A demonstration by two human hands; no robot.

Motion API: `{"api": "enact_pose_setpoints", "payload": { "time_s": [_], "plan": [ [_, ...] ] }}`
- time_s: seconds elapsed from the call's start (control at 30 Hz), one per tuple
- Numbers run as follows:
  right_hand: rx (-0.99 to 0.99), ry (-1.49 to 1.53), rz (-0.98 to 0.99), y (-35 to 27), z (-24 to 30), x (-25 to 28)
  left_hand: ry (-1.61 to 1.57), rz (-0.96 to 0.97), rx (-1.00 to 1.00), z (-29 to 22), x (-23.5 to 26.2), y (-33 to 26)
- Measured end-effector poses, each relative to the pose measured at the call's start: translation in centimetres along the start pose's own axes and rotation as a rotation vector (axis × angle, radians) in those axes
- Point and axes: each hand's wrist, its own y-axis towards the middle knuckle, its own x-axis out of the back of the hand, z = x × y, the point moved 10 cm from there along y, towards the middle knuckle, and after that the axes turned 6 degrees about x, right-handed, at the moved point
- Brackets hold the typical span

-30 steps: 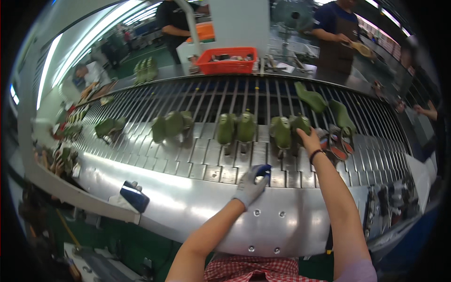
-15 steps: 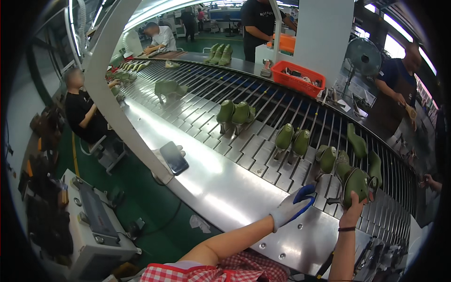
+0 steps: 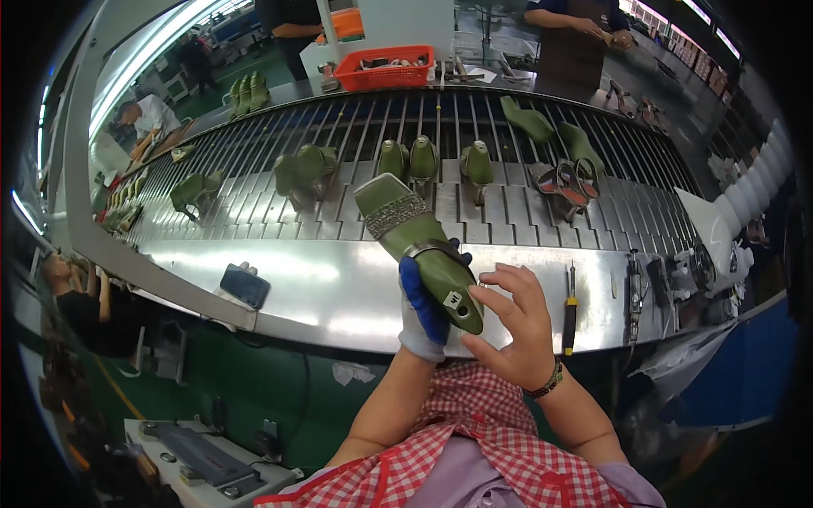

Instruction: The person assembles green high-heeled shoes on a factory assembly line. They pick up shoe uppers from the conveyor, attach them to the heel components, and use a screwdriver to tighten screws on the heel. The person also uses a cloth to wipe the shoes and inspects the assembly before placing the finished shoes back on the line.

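Observation:
My left hand [image 3: 423,309], in a white glove with blue palm and fingers, is wrapped around a green shoe last [image 3: 423,237]. A sandal is fitted on it, with a glittery band near the toe and a narrow strap farther back. The toe end points up and left, and a small white label and a hole show near the other end. Bare, with its fingers apart, my right hand [image 3: 517,326] is beside that lower end. Whether its fingertips touch the last or strap, I cannot tell. Beyond, a sandal without a last [image 3: 566,188] stands on the slatted conveyor [image 3: 339,218].
Several green lasts with sandals [image 3: 423,161] stand on the conveyor; bare green lasts [image 3: 527,120] lie farther right. On the metal ledge are a phone [image 3: 246,286] and a yellow-black screwdriver [image 3: 571,313]. A white hose [image 3: 754,182] is at right, a red basket [image 3: 385,72] behind.
My view has swung to the right. The last with its sandal has come off the conveyor to in front of me, passing from my right hand to my left. My right hand has opened.

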Motion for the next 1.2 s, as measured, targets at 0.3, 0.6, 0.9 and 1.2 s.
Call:
{"api": "enact_pose_setpoints", "payload": {
  "time_s": [0.3,0.6,0.9,1.2],
  "plan": [
    [0.028,0.051,-0.193,-1.2,2.0,1.8,0.405,-0.133,-0.331,-2.9,-1.5,-3.5],
    [-0.06,0.067,-0.318,-3.1,0.6,3.9,0.426,-0.163,-0.551,-3.4,-1.2,-5.0],
    [-0.023,-0.013,-0.362,-4.2,0.5,3.9,0.548,-0.116,-0.537,-3.5,-2.6,-5.5],
    [-0.12,-0.051,-0.343,-4.5,-0.6,2.6,0.616,-0.154,-0.676,-4.0,-3.1,-6.4]
  ]
}}
